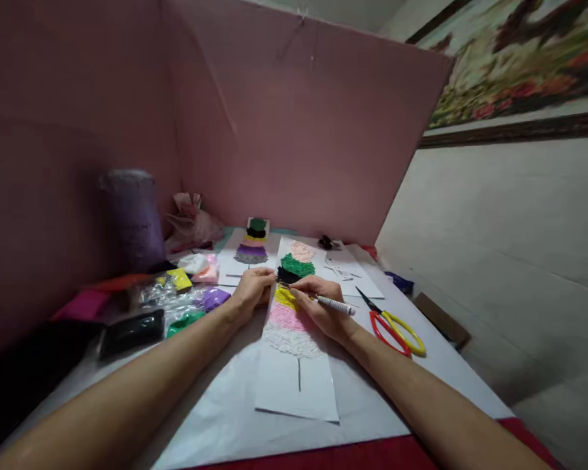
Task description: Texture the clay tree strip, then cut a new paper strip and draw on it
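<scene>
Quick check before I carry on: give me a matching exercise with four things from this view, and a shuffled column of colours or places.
Things
1. Tool
2. Scissors
3. Near card
4. Tall container

Colours or places
A. Purple, at the back left
B. White, with bands of colour
C. In the right hand
D. Red and yellow handles

Pairs: 1-C, 2-D, 3-B, 4-A

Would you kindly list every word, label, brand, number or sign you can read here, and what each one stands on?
No text can be read with certainty.
Purple cylinder: a short line of dark lettering, too blurred to read.
Patterned handle in the right hand: small dark marks, too small to tell whether they are letters.
</scene>
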The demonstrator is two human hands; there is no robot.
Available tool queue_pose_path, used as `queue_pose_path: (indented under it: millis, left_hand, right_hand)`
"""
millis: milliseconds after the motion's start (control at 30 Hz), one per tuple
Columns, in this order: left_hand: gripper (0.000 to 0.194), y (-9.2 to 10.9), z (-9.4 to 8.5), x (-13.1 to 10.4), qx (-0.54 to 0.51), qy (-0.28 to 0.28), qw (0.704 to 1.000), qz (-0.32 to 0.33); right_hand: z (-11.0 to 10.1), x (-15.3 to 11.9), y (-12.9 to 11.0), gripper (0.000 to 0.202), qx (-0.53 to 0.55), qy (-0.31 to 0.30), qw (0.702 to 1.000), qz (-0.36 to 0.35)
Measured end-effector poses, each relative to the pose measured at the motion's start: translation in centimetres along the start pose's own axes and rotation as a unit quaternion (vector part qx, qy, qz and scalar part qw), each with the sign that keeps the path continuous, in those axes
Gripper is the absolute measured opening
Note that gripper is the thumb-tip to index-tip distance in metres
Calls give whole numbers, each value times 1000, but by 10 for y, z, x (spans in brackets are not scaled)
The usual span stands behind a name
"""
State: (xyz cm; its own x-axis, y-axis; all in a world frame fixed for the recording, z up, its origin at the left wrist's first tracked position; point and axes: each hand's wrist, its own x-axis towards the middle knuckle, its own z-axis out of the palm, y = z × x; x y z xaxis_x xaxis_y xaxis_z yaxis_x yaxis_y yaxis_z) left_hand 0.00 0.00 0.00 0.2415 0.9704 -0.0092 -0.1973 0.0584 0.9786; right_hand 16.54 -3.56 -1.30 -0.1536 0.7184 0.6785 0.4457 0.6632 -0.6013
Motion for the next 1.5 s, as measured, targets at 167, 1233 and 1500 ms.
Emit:
queue_pose_path:
  millis: [167, 1233, 1500]
  left_hand:
    - [23, 1, 2, 1, -1, -1, 1000, 0]
    - [19, 3, 5, 1, -6, 19, 1000, -7]
    - [20, 2, 5, 1, -4, 17, 1000, -6]
  right_hand:
    - [1, -1, 2, 9, 10, -12, 1000, 6]
    - [-1, 1, 2, 12, -11, -10, 1000, -6]
    - [1, 0, 5, 11, -10, -14, 1000, 1]
